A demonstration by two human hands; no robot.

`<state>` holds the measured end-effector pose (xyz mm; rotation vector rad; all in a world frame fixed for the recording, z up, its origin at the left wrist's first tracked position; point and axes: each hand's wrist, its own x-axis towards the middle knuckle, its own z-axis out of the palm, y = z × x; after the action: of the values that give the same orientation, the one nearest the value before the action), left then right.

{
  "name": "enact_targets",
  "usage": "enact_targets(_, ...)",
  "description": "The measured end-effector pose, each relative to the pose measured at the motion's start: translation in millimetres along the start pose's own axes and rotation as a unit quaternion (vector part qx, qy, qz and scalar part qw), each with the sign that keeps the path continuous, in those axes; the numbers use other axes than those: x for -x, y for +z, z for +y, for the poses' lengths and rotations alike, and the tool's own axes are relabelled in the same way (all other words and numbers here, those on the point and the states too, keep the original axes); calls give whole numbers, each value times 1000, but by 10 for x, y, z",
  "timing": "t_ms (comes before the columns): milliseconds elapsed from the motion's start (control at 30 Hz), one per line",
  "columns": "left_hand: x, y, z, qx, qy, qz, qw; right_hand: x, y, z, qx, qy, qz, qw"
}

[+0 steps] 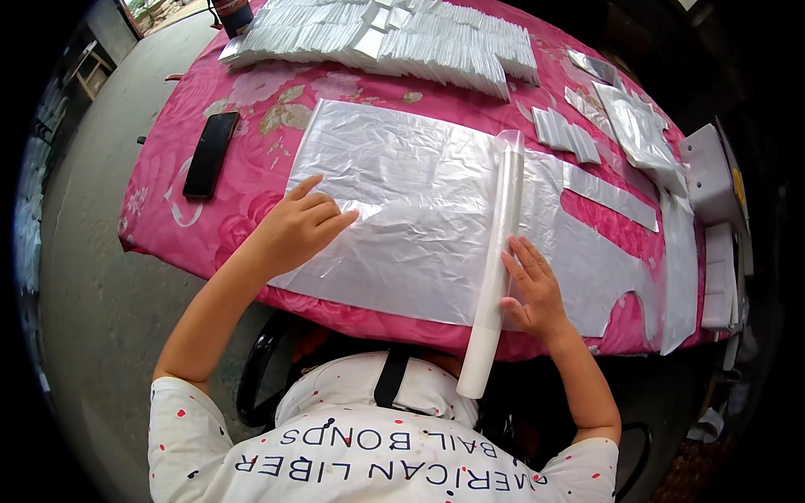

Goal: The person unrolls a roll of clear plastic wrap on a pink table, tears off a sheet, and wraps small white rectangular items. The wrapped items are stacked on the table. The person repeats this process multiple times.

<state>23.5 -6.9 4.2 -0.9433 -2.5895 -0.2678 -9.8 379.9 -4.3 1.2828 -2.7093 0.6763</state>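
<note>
A large clear plastic sheet (402, 193) lies flat on the pink flowered tablecloth (251, 109). Across it lies a long white roll (499, 260), partly wrapped in the plastic, with its near end sticking out past the table edge. My left hand (298, 226) presses flat on the sheet's left part, fingers spread. On the right side of the roll rests my right hand (532, 289), fingers open and touching the roll and the plastic beside it.
A black phone (210, 153) lies at the table's left. Rows of folded plastic pieces (394, 38) fill the far side; several more folded pieces (570, 134) and loose sheets (641, 134) lie to the right. White boxes (713, 180) stand at the right edge. A grey floor is at the left.
</note>
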Motion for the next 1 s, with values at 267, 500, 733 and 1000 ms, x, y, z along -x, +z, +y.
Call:
enact_targets(267,525,-269,353,234,8,60,970,-122,8,-68,-3,-19,-15,1000)
enact_targets(500,546,-237,455,245,-114,93,958,-485,218,-332,0,-56,-81,995)
enact_targets(733,411,-207,722,413,-289,179,845,-1099,250,-1019,-447,-83,-187,871)
enact_targets(1000,677,-168,836,544,-371,170,734,-1183,627,-1201,-713,66,-341,609)
